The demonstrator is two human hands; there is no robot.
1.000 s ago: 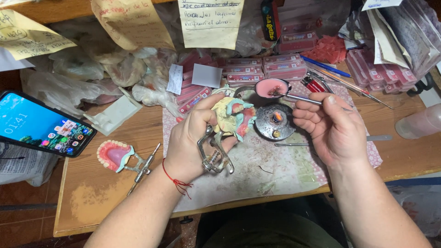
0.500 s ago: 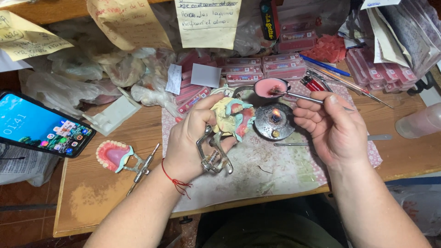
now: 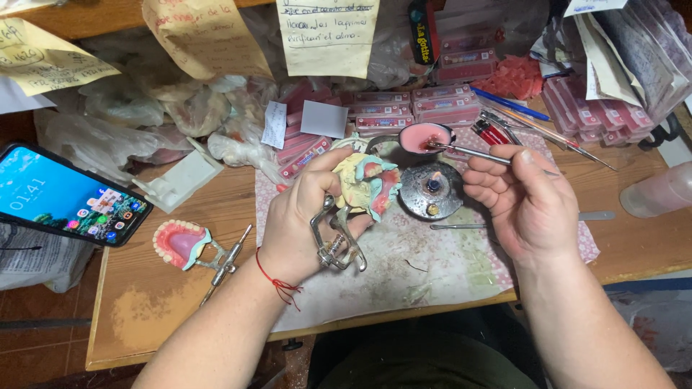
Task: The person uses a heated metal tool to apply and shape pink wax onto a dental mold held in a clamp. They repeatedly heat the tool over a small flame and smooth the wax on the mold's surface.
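fingers, left hand (image 3: 306,216): clenched around a metal hinged articulator frame (image 3: 337,241) carrying a yellow-and-teal dental cast with pink wax gums (image 3: 369,184), held tilted just above the tabletop
fingers, right hand (image 3: 522,198): pinching a thin metal wax instrument (image 3: 472,152) like a pen, tip dipped in pink wax
wax source: small metal ladle of molten pink wax (image 3: 422,137), just behind the burner
burner: round dark metal spirit lamp with a small flame (image 3: 431,189), between both hands, just beside the cast
cast location: in left hand, over a stained patterned cloth (image 3: 432,266) on the wooden tabletop (image 3: 144,302)
doing it well (judgement): take a small load of wax on the tip, keep the cast steady and tilted toward the tool, keep knuckles off the flame, short carry from ladle to gum line
nearby: second pink denture base on a metal frame (image 3: 189,245) lying left; black smartphone with lit screen (image 3: 68,194) far left; stacked pink flat boxes (image 3: 418,108) behind; spare metal tool (image 3: 461,226) lying on the cloth
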